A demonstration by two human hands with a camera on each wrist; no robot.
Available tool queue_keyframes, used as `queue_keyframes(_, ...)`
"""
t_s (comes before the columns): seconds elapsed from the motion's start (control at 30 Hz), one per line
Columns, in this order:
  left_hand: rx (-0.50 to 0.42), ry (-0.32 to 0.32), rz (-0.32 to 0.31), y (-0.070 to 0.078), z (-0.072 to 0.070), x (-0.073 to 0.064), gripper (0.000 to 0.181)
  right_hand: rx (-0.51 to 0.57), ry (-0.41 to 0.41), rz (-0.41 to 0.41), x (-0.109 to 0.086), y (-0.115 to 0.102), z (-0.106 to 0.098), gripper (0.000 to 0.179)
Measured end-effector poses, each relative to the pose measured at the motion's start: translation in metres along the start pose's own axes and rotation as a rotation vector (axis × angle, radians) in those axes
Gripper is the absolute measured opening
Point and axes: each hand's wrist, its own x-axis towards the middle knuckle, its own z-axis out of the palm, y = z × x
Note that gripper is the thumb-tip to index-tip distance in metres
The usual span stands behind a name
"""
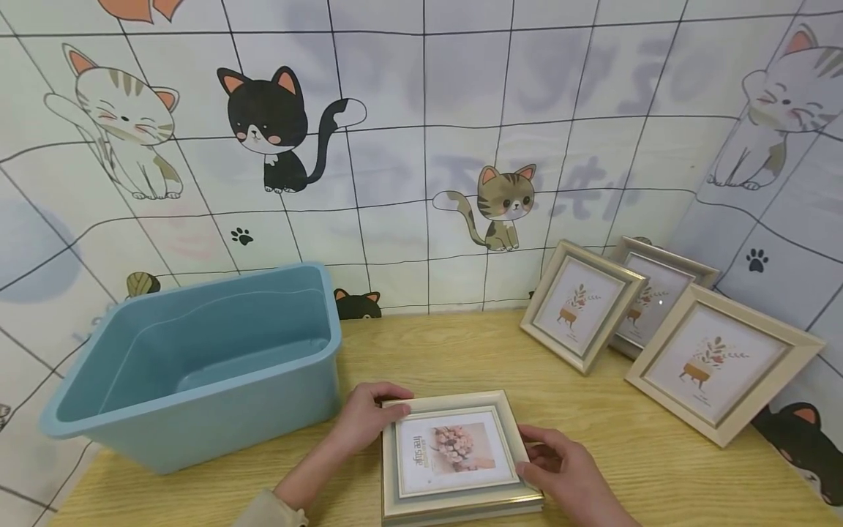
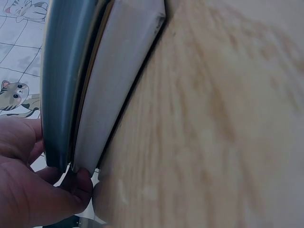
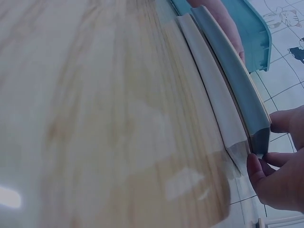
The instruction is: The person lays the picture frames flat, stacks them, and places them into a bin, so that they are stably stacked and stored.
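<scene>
Two picture frames lie stacked on the table in front of me. The upper picture frame [image 1: 454,448] has a pale cream-gold border and a print of pink flowers. Beneath it, the lower picture frame [image 2: 116,71] shows its whitish side in the left wrist view. My left hand [image 1: 366,421] holds the stack at its far left corner, thumb on the upper border. At the right edge my right hand [image 1: 571,468] grips it, with fingertips at the corner of both frames in the right wrist view. The underside is hidden.
A blue plastic tub [image 1: 197,417] stands at the left against the cat-patterned wall sheet. At the right, several picture frames lean together: a gold one [image 1: 535,322], a darker one [image 1: 705,275] behind and a beige one [image 1: 800,340]. All rest on a wood-grain table [image 1: 421,348].
</scene>
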Motion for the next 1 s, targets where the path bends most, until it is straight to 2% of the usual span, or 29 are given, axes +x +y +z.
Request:
queue_keyframes(0.47, -0.025, 0.003, -0.004, -0.001, 0.0, 0.001, 0.015, 0.02, 0.006, -0.002, 0.0, -0.002, 0.0, 0.058)
queue_keyframes(0.7, -0.03, 0.002, -0.002, -0.002, 0.0, 0.001, 0.016, 0.029, -0.023, -0.021, 0.0, -0.002, -0.003, 0.057)
queue_keyframes(0.9, -0.05, -0.014, -0.017, -0.002, -0.001, 0.001, 0.019, 0.049, -0.079, -0.098, 0.001, -0.002, -0.011, 0.055)
queue_keyframes(1.0, -0.052, -0.019, -0.021, -0.002, -0.001, 0.001, 0.019, 0.049, -0.094, -0.19, 0.002, -0.002, -0.016, 0.055)
